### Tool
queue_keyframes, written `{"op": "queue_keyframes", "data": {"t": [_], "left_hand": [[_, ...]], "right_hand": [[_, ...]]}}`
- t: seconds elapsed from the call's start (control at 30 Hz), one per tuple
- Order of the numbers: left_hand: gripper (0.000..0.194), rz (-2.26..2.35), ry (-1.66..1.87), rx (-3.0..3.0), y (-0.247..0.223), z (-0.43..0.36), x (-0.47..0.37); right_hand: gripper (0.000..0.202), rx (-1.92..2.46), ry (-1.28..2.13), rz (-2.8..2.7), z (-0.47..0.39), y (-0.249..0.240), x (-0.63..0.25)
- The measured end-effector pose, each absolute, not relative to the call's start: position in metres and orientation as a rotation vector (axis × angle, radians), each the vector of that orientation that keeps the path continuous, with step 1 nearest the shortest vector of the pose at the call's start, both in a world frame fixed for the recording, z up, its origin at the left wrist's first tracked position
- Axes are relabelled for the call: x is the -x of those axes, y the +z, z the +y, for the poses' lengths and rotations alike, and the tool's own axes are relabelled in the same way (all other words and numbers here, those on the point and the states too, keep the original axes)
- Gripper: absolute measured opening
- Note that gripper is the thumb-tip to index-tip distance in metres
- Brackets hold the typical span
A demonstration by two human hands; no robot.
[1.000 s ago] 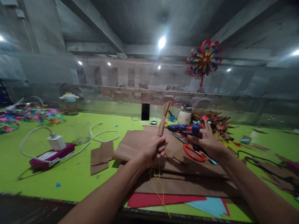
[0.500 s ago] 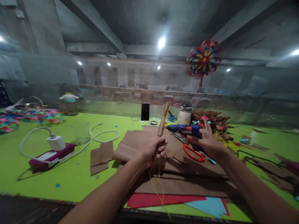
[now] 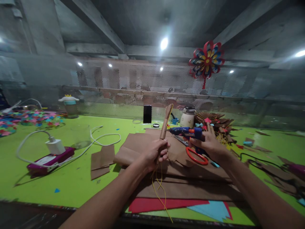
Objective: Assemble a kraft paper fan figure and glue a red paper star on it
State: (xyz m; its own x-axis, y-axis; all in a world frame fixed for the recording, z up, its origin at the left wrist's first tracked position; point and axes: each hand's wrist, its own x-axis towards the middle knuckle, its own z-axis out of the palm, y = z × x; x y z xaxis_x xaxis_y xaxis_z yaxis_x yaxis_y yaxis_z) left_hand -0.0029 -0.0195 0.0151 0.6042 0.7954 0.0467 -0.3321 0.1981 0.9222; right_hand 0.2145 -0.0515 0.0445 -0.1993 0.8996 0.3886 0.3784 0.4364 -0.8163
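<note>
My left hand (image 3: 159,152) is closed around the lower part of a rolled brown paper piece (image 3: 164,129), held upright with a flared, pleated top. Yellow string (image 3: 162,194) dangles below my fist. In my right hand (image 3: 211,143) is a blue glue gun (image 3: 184,131), its nozzle pointing left at the paper roll; whether the tip touches it I cannot tell. Beneath the glue gun lie scissors (image 3: 196,156) with red-orange handles, resting on brown paper sheets (image 3: 135,147).
A purple power strip (image 3: 51,161) with a white charger and cable lies left, near a clear cup (image 3: 80,136). Paper stars (image 3: 35,119) pile at far left. A phone (image 3: 147,114), a jar (image 3: 187,117) and brown paper pieces (image 3: 212,122) stand behind. Red paper (image 3: 166,205) lies in front.
The whole view has shifted very slightly. Both hands keep nearly the same pose, with the glue gun's nozzle still beside the paper roll.
</note>
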Motion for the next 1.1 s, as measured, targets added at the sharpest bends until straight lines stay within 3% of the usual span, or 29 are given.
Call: {"op": "queue_keyframes", "data": {"t": [0.67, 1.1], "left_hand": [[0.023, 0.482, 0.834, -1.129, 0.0122, -0.0181, 0.0039], [0.021, 0.491, 0.833, -1.110, 0.0133, -0.0184, 0.0035]], "right_hand": [[0.033, 1.110, 0.676, -1.791, -0.0500, 0.0441, -0.2160], [0.022, 1.174, 0.636, -1.822, -0.0513, 0.0444, -0.2107]]}}
